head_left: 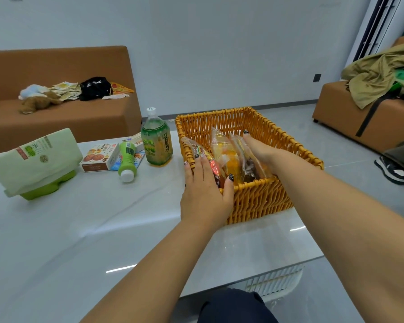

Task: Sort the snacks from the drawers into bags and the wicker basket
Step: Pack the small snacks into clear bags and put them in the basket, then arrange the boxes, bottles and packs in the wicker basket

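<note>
An orange wicker basket (261,201) stands on the white table (79,229), right of centre. Several clear-wrapped snack packets (226,152) stand on edge inside it. My left hand (204,190) rests over the basket's near left corner, fingers flat against the leftmost packet with the thumb hooked inside the rim. My right hand (259,148) reaches into the basket from the right and presses flat against the rightmost packet. Together the hands squeeze the packets from both sides.
Left of the basket stand a large green tea bottle (156,141), a small green bottle lying down (127,159), a cookie box (98,159) and a green-and-white bag (33,159). Brown sofas sit behind and to the right; a person's shoe (391,169) is at right.
</note>
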Demonstrator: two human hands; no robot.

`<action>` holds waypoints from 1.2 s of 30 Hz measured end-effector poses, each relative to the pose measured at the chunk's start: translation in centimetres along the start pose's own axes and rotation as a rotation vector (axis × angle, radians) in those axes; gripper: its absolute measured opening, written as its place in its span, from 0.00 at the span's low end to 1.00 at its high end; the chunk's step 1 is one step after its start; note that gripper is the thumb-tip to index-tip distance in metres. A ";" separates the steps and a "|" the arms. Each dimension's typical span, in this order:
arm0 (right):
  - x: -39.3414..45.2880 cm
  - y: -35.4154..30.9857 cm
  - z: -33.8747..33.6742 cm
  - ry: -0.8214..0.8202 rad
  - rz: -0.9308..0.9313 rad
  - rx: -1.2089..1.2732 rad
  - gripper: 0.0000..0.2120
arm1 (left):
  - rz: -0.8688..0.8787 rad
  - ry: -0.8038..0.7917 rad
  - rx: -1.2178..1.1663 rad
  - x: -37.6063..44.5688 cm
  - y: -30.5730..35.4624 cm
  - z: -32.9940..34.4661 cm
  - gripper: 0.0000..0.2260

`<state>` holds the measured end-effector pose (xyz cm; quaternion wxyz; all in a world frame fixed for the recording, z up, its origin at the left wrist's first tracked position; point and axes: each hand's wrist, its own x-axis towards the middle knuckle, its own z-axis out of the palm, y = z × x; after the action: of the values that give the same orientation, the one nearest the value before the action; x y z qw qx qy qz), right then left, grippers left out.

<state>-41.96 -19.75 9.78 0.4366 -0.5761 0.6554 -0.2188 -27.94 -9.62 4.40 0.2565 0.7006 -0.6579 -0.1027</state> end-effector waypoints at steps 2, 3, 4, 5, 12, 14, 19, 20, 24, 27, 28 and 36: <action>0.1 -0.1 0.3 0.007 -0.029 -0.010 0.28 | 0.012 -0.009 -0.010 0.0 0.0 -0.3 0.34; 0.1 -0.1 0.5 0.003 -0.038 -0.004 0.27 | 0.017 -0.014 -0.008 0.0 0.0 -0.4 0.34; 0.2 -0.1 0.7 0.005 -0.046 0.001 0.27 | 0.018 -0.030 0.002 0.0 0.0 -0.5 0.34; 0.0 -0.1 0.7 0.015 -0.048 -0.002 0.26 | 0.018 -0.049 0.007 0.0 0.0 -0.6 0.34; -1.6 -0.5 -1.0 0.110 0.137 -0.157 0.25 | 0.049 -0.378 0.042 1.8 -0.3 -3.9 0.36; -2.5 -1.2 -1.5 0.176 0.127 -0.166 0.26 | 0.062 -0.421 0.026 2.0 -0.4 -5.7 0.30; -5.3 -3.7 0.5 0.391 -0.128 -0.221 0.16 | 0.060 -0.415 0.019 -1.1 -1.0 -10.8 0.15; -6.2 -4.2 1.4 0.392 -0.209 -0.236 0.14 | 0.060 -0.417 0.014 -2.0 -1.3 -11.8 0.17; -11.2 -5.8 5.4 0.329 -0.452 -0.270 0.09 | 0.013 -0.406 0.035 -5.9 -4.4 -15.0 0.24; -15.4 -6.5 8.3 0.248 -0.550 -0.319 0.10 | -0.030 -0.372 0.056 -8.3 -7.4 -16.7 0.27; -16.6 -6.7 9.5 0.212 -0.577 -0.349 0.10 | -0.045 -0.370 0.060 -9.1 -8.3 -17.3 0.27; -18.3 -6.4 18.4 0.026 -0.613 -0.704 0.23 | -0.169 -0.256 0.025 -11.4 -15.3 -19.2 0.27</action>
<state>-24.02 -0.02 11.05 0.1216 -0.8535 0.4948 -0.1093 -6.70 5.80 10.94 0.1524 0.7376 -0.6252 -0.2043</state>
